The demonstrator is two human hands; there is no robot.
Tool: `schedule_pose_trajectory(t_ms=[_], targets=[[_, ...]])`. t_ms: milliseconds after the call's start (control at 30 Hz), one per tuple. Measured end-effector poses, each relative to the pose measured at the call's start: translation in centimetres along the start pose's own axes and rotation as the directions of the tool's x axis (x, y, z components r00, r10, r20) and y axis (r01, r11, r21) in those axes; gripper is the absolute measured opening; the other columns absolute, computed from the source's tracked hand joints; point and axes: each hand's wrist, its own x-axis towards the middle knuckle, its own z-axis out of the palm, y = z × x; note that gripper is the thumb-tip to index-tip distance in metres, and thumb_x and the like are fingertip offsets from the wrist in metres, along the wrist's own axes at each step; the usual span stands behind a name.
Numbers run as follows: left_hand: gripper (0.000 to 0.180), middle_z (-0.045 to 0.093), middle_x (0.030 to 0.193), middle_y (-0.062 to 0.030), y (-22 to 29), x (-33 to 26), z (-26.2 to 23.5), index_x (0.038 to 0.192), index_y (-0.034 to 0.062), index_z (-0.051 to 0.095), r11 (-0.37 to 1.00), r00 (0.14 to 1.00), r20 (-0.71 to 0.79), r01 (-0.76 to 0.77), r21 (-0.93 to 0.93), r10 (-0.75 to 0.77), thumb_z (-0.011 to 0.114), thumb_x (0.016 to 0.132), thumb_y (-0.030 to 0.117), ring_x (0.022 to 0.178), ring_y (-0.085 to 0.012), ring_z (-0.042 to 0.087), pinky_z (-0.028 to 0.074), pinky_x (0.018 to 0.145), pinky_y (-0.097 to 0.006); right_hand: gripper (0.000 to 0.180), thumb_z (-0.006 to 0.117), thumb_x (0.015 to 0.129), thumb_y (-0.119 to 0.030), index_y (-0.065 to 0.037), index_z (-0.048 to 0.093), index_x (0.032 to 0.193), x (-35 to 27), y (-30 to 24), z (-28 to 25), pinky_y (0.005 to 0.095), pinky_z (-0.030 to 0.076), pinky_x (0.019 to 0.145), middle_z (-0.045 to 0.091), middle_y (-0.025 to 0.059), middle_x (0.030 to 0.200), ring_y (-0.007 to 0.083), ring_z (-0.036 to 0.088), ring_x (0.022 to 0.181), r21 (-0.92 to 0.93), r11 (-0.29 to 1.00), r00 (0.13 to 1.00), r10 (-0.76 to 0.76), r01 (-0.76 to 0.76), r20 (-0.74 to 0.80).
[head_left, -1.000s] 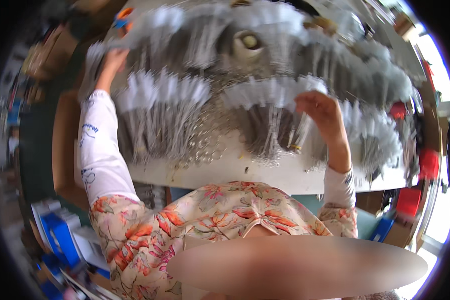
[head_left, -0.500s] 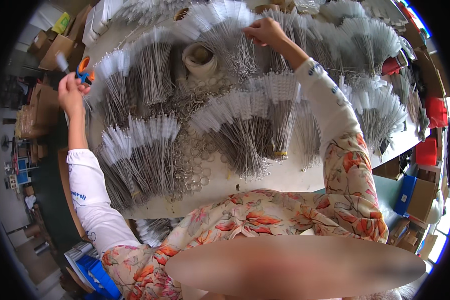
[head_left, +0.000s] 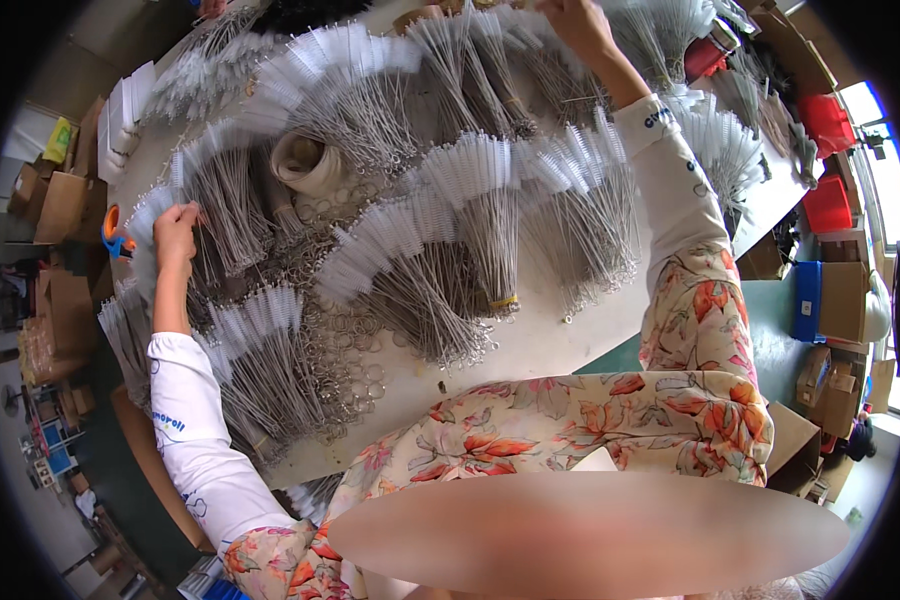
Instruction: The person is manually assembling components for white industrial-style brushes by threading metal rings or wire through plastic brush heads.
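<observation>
My left hand (head_left: 175,236) is over the table's left side, its fingers drawn together beside white-bristled wire brushes. Whatever those fingers hold, I cannot make out. A bundle of brushes (head_left: 235,200) stands just right of it, bristles pointing away from me. My right hand (head_left: 582,28) reaches to the far side, partly cut off by the upper edge. Its visible fingers are bent together, and their contents do not show. Nearer to me lie a fanned heap of brushes (head_left: 410,275) and a bundle with a yellow band (head_left: 490,220). Loose metal rings (head_left: 355,365) are scattered between the heaps.
A cream-coloured roll (head_left: 308,165) stands among the brushes. An orange-and-blue tool (head_left: 115,232) is at the table's left edge. More brushes (head_left: 595,215) lie at the right. Red bins (head_left: 827,205) and a blue box (head_left: 808,300) stand off the table's right side.
My left hand has come inward from the left edge, where a white brush showed at its fingers, to the bundles. My right hand has moved farther away. The view has shifted rightward.
</observation>
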Motion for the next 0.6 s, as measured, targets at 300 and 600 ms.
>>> schedule_pose_trajectory(t_ms=[300,600], targets=[[0.015,0.062,0.065,-0.0029,3.2,-1.2,0.2,0.084,0.0028,0.065,0.989,0.995,-0.06,-0.076,0.126,0.084,0.058,0.08,0.015,0.064,-0.0117,0.057,0.043,0.064,-0.024,0.024,0.06,0.075,-0.033,-0.017,0.07,0.089,-1.5,7.2,0.0,0.04,0.05,0.076,0.066,0.0109,0.089,0.0295,0.064,0.08,-0.608,0.792,0.993,0.101,-0.044,0.06],[0.026,0.049,0.065,0.0059,10.9,-6.6,-4.3,0.106,0.0038,0.062,0.86,0.847,-0.434,-0.442,-0.253,0.308,0.052,0.092,0.023,0.047,-0.0009,0.035,0.03,0.043,-0.018,0.022,0.051,0.085,-0.021,-0.003,0.062,0.082,-0.8,-4.8,2.4,0.0317,0.047,0.055,0.058,0.0076,0.067,0.0164,0.057,0.058,0.239,0.966,0.974,-0.146,0.101,0.175]])
